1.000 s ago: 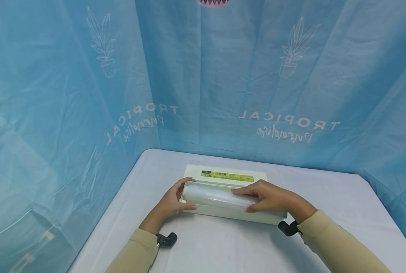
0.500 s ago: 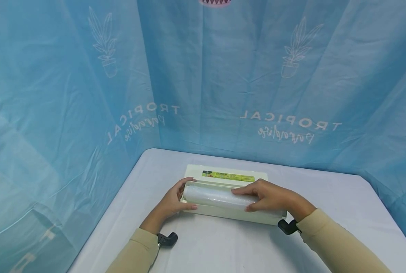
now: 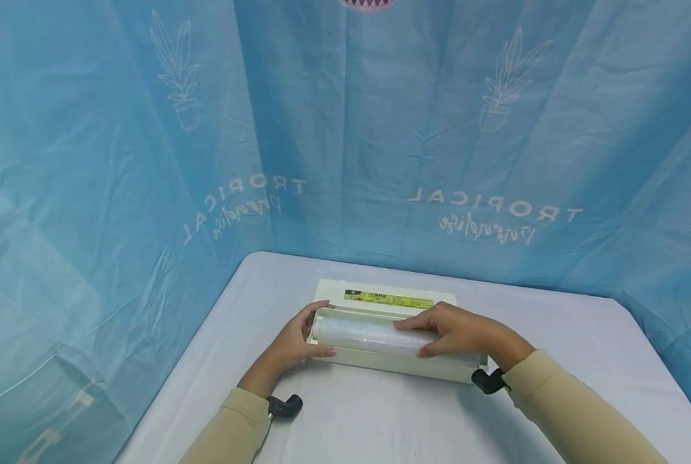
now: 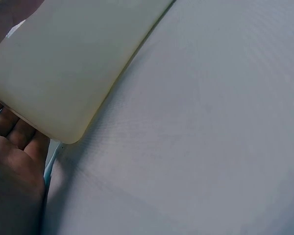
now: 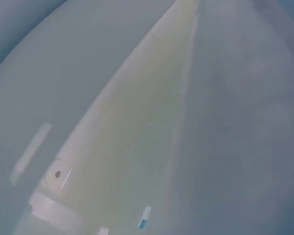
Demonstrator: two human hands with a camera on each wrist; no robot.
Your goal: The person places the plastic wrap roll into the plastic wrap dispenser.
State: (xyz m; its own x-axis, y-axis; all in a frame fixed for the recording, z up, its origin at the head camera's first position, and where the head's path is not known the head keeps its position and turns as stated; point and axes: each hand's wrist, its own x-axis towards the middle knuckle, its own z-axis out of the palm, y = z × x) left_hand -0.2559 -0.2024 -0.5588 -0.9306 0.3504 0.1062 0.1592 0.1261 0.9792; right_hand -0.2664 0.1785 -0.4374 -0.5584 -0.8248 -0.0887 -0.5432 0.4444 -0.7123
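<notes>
The left hand (image 3: 290, 341) is gripping one end of the box (image 3: 403, 366), its fingers bending behind and its thumb pressing the front. The right hand (image 3: 461, 332) is holding the roll (image 3: 357, 334) from above, fingers and thumb moderately parted around it. The roll is lying in the box, between both hands' fingers. Beyond them, the labelled lid (image 3: 332, 292) is leaning back over the surface (image 3: 380, 419).

I see a long, pale cream box (image 3: 380, 362) lying slightly aslant on the white table (image 3: 374, 419), its lid (image 3: 329, 289) open along the far side, bearing a yellow-green label (image 3: 389, 299). From here I make out a glossy, whitish film roll (image 3: 354, 334) lying lengthwise in the box.
</notes>
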